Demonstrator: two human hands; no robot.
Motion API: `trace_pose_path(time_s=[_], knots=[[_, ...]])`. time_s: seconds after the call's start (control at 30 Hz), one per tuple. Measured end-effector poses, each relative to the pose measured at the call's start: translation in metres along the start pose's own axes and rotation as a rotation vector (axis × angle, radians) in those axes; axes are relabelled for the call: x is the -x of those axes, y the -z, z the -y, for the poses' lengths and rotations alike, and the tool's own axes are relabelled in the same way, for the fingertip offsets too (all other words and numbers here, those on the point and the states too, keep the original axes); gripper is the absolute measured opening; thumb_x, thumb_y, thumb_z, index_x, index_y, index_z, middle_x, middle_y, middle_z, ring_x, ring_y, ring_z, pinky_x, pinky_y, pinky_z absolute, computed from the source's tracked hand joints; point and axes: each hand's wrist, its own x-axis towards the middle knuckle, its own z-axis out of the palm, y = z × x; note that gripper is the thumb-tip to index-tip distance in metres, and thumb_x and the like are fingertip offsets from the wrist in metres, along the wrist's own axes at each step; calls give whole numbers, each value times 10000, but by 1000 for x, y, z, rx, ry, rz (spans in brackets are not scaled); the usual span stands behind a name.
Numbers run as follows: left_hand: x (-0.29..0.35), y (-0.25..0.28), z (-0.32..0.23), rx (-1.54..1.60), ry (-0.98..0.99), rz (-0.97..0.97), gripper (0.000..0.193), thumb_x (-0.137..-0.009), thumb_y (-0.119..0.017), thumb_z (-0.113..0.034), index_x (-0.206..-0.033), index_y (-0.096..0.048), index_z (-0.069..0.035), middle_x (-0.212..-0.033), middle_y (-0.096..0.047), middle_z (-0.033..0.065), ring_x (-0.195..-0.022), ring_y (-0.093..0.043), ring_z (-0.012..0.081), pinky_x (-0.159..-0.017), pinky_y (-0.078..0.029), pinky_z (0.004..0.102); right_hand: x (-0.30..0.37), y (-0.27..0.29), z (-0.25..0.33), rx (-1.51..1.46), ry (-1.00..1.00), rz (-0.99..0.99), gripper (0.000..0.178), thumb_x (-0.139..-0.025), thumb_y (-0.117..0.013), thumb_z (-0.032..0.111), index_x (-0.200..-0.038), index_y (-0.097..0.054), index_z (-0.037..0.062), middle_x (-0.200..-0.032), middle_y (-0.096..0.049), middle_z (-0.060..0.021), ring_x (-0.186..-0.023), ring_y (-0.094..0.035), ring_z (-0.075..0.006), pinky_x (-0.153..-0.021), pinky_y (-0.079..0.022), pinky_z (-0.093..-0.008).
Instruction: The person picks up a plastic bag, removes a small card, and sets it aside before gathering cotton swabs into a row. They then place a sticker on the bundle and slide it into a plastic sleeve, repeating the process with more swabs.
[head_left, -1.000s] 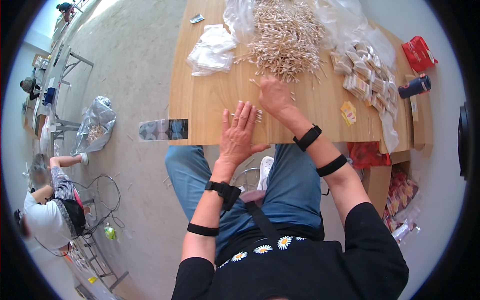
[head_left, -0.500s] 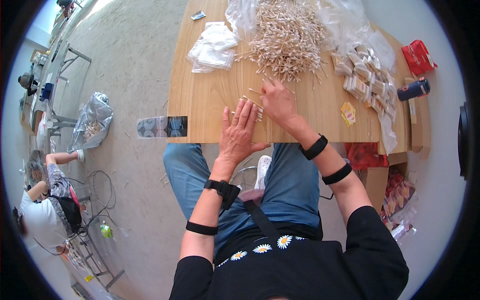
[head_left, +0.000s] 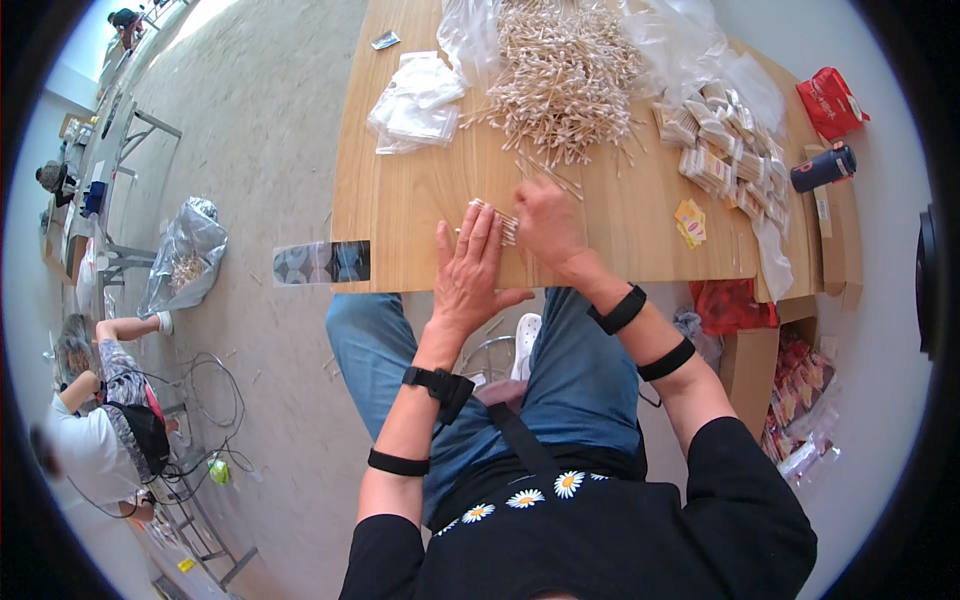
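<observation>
Before the swab pile (head_left: 565,85), a few swabs (head_left: 510,232) are partly covered by the left hand (head_left: 467,280), fingers extended; the right hand (head_left: 550,222) is curled, its grip blurred beyond telling.

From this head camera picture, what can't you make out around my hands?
All in the head view:
- Cotton swabs at your left hand: its fingers hide their full number.
- Right hand: blurred, fingers curled, so what it grips can't be told.
- Swab pile: far end cut off by the upper edge.
- Yellow cards: print too small.
</observation>
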Motion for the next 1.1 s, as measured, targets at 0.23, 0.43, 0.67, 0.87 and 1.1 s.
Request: trace_pose_path(time_s=[0.23, 0.43, 0.67, 0.87, 1.1], knots=[[-10, 9, 6, 41, -38, 62, 1275, -571, -754, -736, -1522, -351, 12, -1622, -286, 151, -1543, -179, 290, -1228, -59, 587, -4, 9, -20, 167, -109, 17, 85, -866, -626, 114, -895, -642, 36, -967, -653, -162, -815, -696, -381, -704, -575, -469], [-11, 7, 7, -15, -37, 109, 1329, -556, -659, -836, -1534, -319, -2, -1620, -278, 152, -1535, -194, 303, -1221, -61, 604, -17, 12, -17, 174, -180, -64, 100, -861, -636, 125, -911, -646, 39, -960, -663, -161, -837, -706, -367, -713, -578, -463], [-11, 7, 5, -46, -22, 96, 1329, -556, -677, -825, -1539, -312, -9, -1613, -285, 138, -1528, -207, 303, -1214, -63, 627, -24, 12, -26, 208, -132, -34, 96, -825, -617, 73, -911, -648, 45, -962, -672, -158, -845, -706, -374, -707, -578, -464], [-11, 5, 6, -44, -10, 89, 1308, -565, -696, -806, -1539, -322, -17, -1616, -282, 134, -1530, -205, 293, -1215, -72, 625, -23, 12, -19, 230, -118, 14, 115, -795, -617, 41, -906, -647, 42, -947, -674, -157, -832, -705, -377, -704, -576, -469], [-10, 4, 6, -50, -11, 91, 1300, -570, -704, -798, -1540, -324, -21, -1615, -285, 131, -1529, -206, 289, -1218, -78, 617, -6, 20, 0, 120, -77, 38, 124, -826, -650, 83, -941, -650, 37, -990, -645, -162, -851, -696, -380, -735, -570, -470]])
